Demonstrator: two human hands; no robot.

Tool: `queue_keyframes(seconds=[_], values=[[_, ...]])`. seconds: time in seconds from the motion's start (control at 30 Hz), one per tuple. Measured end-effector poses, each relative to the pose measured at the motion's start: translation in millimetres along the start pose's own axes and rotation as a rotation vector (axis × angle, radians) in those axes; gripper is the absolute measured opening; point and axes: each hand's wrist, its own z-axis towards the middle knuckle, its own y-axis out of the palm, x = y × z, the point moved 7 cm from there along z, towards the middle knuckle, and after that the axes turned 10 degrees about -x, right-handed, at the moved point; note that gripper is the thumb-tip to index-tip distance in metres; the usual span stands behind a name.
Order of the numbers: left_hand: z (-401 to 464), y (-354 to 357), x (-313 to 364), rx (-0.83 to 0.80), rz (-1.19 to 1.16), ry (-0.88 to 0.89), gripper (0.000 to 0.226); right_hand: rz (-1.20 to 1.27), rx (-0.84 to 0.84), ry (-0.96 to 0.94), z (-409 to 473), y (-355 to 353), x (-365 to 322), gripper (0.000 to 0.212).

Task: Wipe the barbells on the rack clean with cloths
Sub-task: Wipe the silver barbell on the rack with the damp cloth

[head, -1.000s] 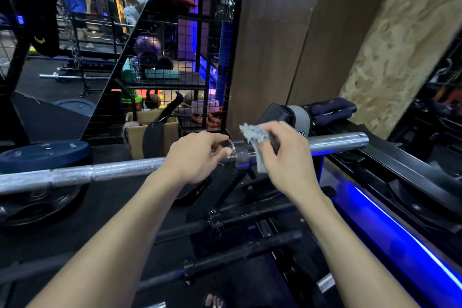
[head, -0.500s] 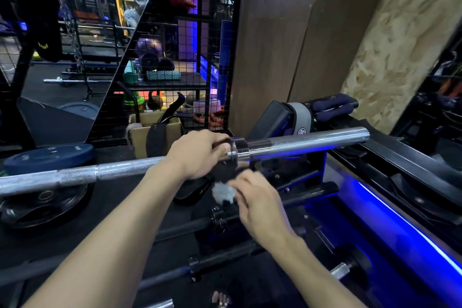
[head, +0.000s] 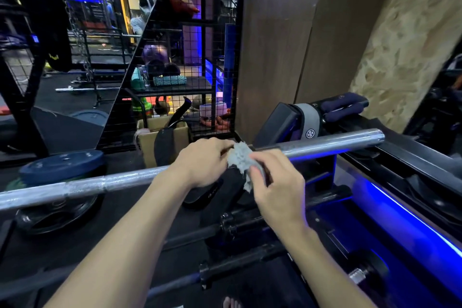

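Closest to the camera, around 6 o'clock, two dark barbells point(head: 240, 226) lie low on the rack, not yet being touched. Just above them the right hand point(head: 277, 190) has come back up from where it had dipped half a second ago, and its fingers are pinched around the grey cloth point(head: 241, 160), which is bunched up and pressed against the collar area of the silver barbell point(head: 325, 142). The left hand point(head: 202, 162) is still curled over that same bar just at 9 o'clock of the cloth, steadying it (how tightly, I can't tell, the fingers wrap out of sight).

So the cloth left the bar, went under, and is now back on it. My read is that this is a re-grip before another pass on the collar or sleeve, with the sleeve running off toward 2 o'clock.

Further back at 9 o'clock sit stacked weight plates point(head: 62, 165), and beyond them a wire mesh shelf point(head: 190, 77) of gear.
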Motion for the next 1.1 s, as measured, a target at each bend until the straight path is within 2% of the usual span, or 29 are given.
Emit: queue_keyframes(seconds=[0.17, 0.37, 0.47, 0.6, 0.7, 0.77, 0.9, 0.97, 1.1], values=[[4, -1, -1, -0.032, 0.029, -0.033, 0.045, 0.071, -0.115, 0.134, -35, -1, 27, 0.023], [8, 7, 1, -0.153, 0.017, -0.036, 0.046, 0.122, 0.029, 0.334, -22, -36, 63, 0.028], [7, 9, 1, -0.157, 0.050, -0.070, 0.047, 0.119, 0.106, 0.385, 5, -51, 73, 0.014], [6, 11, 1, -0.118, 0.098, -0.048, 0.035, 0.080, 0.001, 0.282, 36, -28, 53, 0.008], [6, 11, 0, -0.077, 0.103, -0.046, 0.035, 0.039, -0.141, 0.148, 38, 1, 31, 0.010], [5, 10, -1, -0.054, 0.108, -0.037, 0.035, 0.021, -0.168, 0.139, 38, 5, 33, 0.012], [4, 9, -3, -0.029, 0.123, -0.020, 0.030, -0.196, -0.228, 0.114, 41, -5, 46, 0.013], [3, 10, -2, -0.024, 0.125, -0.008, 0.028, -0.305, -0.222, 0.137, 45, -18, 64, 0.013], [0, 9, 5, 0.029, 0.117, 0.008, 0.039, -0.370, -0.147, 0.369, 51, -66, 120, 0.020]])
